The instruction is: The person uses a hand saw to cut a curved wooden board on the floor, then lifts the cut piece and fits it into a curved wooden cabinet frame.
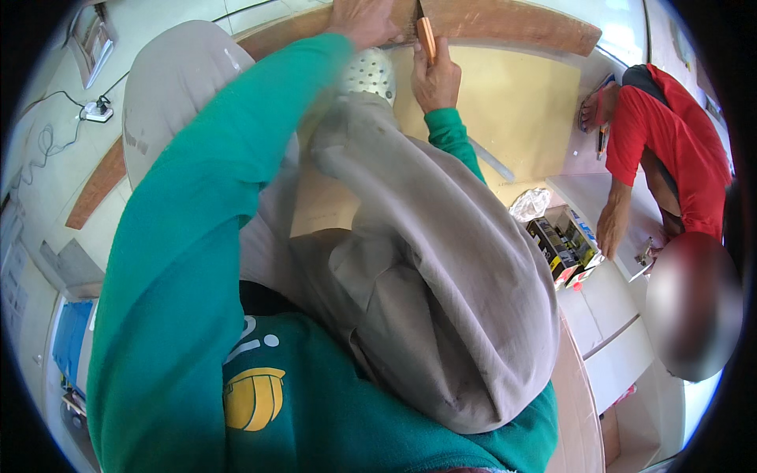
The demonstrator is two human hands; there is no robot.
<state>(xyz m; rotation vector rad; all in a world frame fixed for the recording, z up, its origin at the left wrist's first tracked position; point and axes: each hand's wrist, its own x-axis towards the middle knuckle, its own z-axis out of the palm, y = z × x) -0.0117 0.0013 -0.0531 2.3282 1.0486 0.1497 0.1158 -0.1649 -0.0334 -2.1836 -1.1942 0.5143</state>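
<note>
My right hand (pixel 436 77) grips an orange pencil-like tool (pixel 426 39) with its tip on a pale yellowish board (pixel 512 102) lying on the floor. My left hand (pixel 364 20) presses down at the board's far edge, next to a curved brown wooden strip (pixel 512 24); what it holds is hidden. My green sleeves and grey-trousered knees fill the middle of the view. A grey perforated shoe (pixel 371 72) shows below my hands.
A person in a red shirt (pixel 670 142) crouches at the right, hand near an open box of small packages (pixel 561 244). Crumpled clear plastic (pixel 530 203) lies beside the box. A power strip with cables (pixel 96 110) lies at the upper left. White panels (pixel 615 331) lie at the right.
</note>
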